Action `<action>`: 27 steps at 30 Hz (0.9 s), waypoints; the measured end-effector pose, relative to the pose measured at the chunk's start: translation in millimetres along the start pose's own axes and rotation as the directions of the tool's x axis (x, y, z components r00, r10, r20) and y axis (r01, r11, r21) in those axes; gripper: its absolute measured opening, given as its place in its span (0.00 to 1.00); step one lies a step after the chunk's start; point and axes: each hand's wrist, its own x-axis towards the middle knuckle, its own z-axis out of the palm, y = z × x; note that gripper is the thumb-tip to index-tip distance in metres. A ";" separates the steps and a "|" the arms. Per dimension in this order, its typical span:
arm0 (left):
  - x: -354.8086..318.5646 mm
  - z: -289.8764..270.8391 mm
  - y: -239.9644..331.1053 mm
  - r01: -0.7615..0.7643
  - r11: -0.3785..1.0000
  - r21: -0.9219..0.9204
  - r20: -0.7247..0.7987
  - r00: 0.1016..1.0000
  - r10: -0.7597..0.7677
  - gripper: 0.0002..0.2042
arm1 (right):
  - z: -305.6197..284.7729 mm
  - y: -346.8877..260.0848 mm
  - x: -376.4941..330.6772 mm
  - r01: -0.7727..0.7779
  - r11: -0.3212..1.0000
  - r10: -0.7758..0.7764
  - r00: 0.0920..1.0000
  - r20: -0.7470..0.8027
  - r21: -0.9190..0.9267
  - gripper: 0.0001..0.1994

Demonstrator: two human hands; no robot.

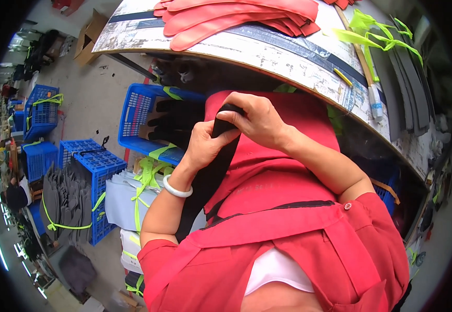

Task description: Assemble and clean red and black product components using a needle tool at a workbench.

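A long black fabric piece (213, 174) is in both of my hands, in front of my red apron. My left hand (205, 144), with a white bangle at its wrist, is closed round it, thumb pointing up to the right. My right hand (261, 118) pinches the upper end, which is bent over between thumb and fingers. From there the fabric hangs down past my left forearm, which hides part of it. Just beyond my left hand, a blue plastic crate (124, 122) contains more black pieces (171, 115).
The worktable (267, 54) bears stacked red fabric pieces (226, 18), a yellow pen-like tool (343, 77), a brush (376, 104) and grey strips (398, 78) tied in yellow-green ribbon. At left stand blue crates (101, 179), bundled grey pieces (67, 200) and tied pale sheets (124, 203).
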 end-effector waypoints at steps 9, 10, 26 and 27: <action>5.2 15.6 -14.4 0.274 0.940 -0.204 0.075 0.961 -0.265 0.08 | 1.4 32.1 -12.2 0.018 0.999 -0.021 0.998 -0.062 -0.042 0.21; 8.8 16.1 -13.1 0.300 0.924 -0.235 0.100 0.953 -0.284 0.08 | -1.9 31.0 -9.8 -0.160 0.970 0.160 0.987 0.013 0.185 0.21; 5.7 20.2 8.6 0.241 0.931 -0.274 0.100 0.970 -0.222 0.13 | -78.8 67.6 -43.4 -0.219 0.971 0.217 0.976 0.029 0.092 0.15; 6.5 21.0 11.9 0.166 0.925 -0.342 0.083 0.986 -0.146 0.15 | -103.5 79.2 -42.7 -0.258 0.958 0.253 0.966 -0.056 -0.122 0.13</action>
